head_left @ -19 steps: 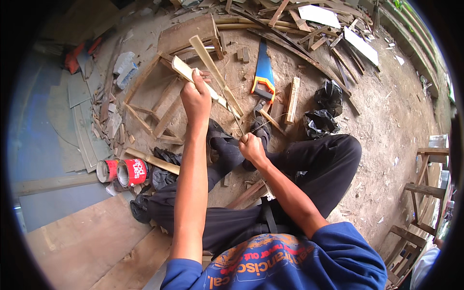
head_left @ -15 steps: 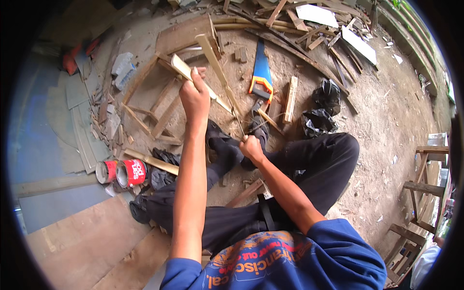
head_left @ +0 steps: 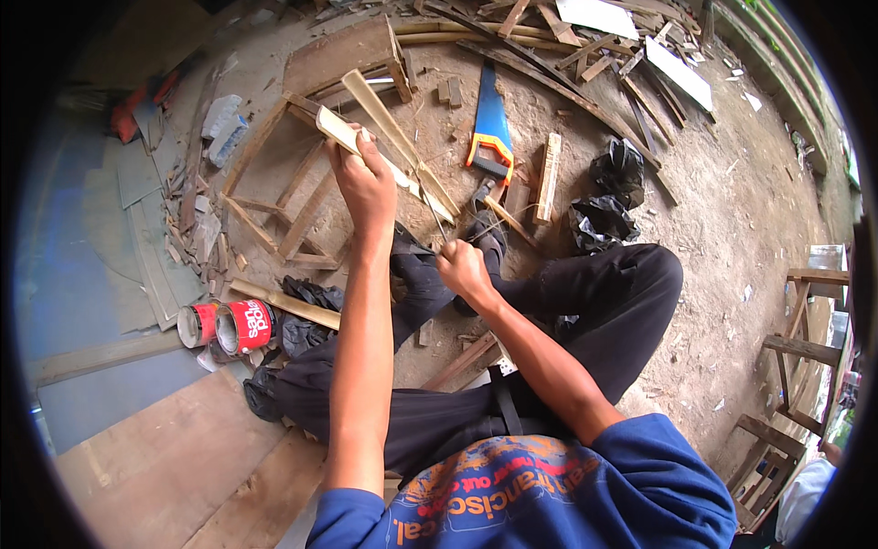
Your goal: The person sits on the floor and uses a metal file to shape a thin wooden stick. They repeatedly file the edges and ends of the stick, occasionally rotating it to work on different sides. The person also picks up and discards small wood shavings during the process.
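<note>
My left hand (head_left: 364, 178) is closed around a pale split bamboo piece (head_left: 340, 129), near its upper end, which slants down to the right toward my feet. A second bamboo strip (head_left: 389, 114) runs beside it, and the two come close together near their lower ends. My right hand (head_left: 464, 270) is closed on the handle end of a thin dark blade, seemingly a knife (head_left: 433, 206), whose blade reaches up to the bamboo's lower part. Its handle is hidden in my fist. Just beyond my feet lies a handsaw (head_left: 492, 137) with a blue blade and orange-black handle.
A wooden frame (head_left: 265, 240) stands at the left. Two red cans (head_left: 245, 327) and another bamboo strip (head_left: 286, 305) lie by my left leg. A wood block (head_left: 547, 178) and black plastic bags (head_left: 604, 224) are at the right. Scrap wood (head_left: 585, 69) piles up at the back.
My right hand has moved slightly up and left with the blade. The bamboo in my left hand has shifted a little left and down, and the second strip's upper end has swung left.
</note>
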